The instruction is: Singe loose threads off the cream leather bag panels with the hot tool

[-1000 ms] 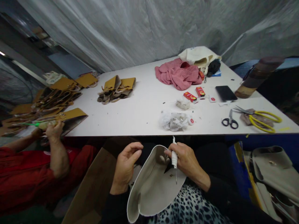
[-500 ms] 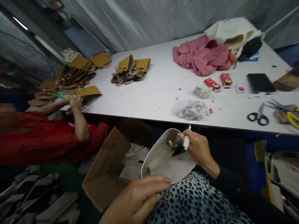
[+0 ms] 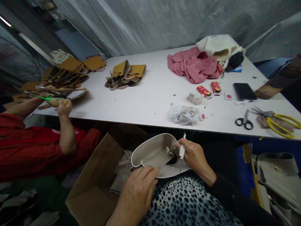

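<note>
A beige handbag [image 3: 150, 153] lies open on my lap, its pale rim and lining facing up. My left hand [image 3: 138, 188] grips its near left edge, with the fingers over the rim and the thumb mostly hidden. At the bag's right side, my right hand [image 3: 195, 157] holds an awl [image 3: 182, 152] with a white-wrapped handle. Its thin metal shaft points down against the bag's inner face; I cannot tell whether the tip pierces it. The fingertips of that hand also touch the bag's edge.
A cardboard box [image 3: 91, 201] with beige pieces stands left of my lap. On the white table [image 3: 131, 103] lie black scissors [image 3: 244, 121], yellow-handled pliers [image 3: 277, 121], plastic bags and a pink cloth [image 3: 192, 64]. A co-worker in red [image 3: 47, 138] holds a green-tipped bottle. More beige bags [image 3: 277, 172] sit right.
The handbag has tipped so more of its inside shows, and my left hand has shifted up along its edge. The co-worker's hands moved left with the green-tipped bottle. The view has turned right.
</note>
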{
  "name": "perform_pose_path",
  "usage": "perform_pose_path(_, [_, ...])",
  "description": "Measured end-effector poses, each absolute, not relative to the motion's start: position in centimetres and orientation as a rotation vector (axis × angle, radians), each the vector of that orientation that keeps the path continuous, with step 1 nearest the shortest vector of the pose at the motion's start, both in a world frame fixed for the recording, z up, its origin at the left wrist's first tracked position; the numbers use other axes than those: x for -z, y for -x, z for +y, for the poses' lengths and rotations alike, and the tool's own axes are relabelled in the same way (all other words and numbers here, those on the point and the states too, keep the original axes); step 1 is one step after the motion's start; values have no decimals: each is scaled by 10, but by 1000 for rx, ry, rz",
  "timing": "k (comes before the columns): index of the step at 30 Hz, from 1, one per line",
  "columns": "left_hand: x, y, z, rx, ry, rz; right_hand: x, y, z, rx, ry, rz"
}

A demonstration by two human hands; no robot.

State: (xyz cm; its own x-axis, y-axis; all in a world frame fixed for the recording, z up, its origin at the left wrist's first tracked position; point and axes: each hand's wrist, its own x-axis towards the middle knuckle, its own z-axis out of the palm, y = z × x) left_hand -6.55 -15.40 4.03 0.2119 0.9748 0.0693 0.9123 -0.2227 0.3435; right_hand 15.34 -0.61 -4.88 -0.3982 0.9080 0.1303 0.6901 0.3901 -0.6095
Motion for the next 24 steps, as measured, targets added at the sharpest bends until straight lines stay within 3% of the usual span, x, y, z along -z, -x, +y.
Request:
perform_pose_path(8, [-30, 53, -142, -439, -2268, 1814, 46, -160, -4, -694, 1452, -2276])
perform_pose_path(17, [-28, 64, -137, -870, -2164, 2001, 31, -172, 1, -1058, 1401, -2129])
perform_pose_path(24, [-47, 84, -134, -1297, -2029, 1975, 5, -182, -5, -1050, 1255, -2095])
